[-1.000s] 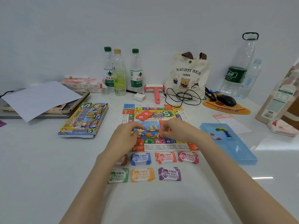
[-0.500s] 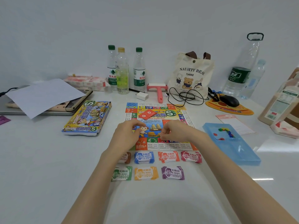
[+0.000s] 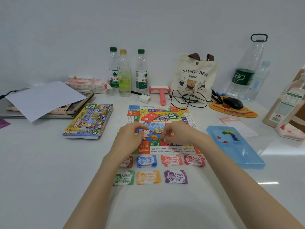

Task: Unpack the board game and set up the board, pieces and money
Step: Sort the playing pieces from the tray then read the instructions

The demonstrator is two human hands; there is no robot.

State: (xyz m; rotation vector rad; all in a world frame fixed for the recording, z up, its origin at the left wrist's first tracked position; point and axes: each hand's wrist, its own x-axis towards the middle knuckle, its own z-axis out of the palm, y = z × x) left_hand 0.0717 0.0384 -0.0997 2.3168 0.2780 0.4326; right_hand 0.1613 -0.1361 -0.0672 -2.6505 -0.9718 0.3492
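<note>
Head view. Finds both hands low over the middle of the board, near each other but not touching, with the forearms reaching in from the near edge.

Notes left hand with fingers curled and the tips of thumb and forefinger drawn close together. Cannot tell whether anything is pinched. Notes right hand likewise curled, its fingertips bunched and pointing down at the board. Cannot tell whether they hold a piece. Sees a patch of red at the right fingers, too small to identify.

Places the board flat on the table, under and beyond both hands. Records a red card lying askew on the board, just beyond the left hand.

Records money in seven stacks nearer than the hands, just off the board's near edge. Counts four stacks in a row at the wrists and three more in a nearer row between the forearms. Finds the leftmost stack of the far row partly hidden by the left wrist.

Places the box flat, left of the left hand and well apart from it. Places a blue tray right of the right hand, with small coloured pieces at its far end.

Lists, well beyond the hands by the wall: bottles, a roller, a bag and a mouse.
</note>
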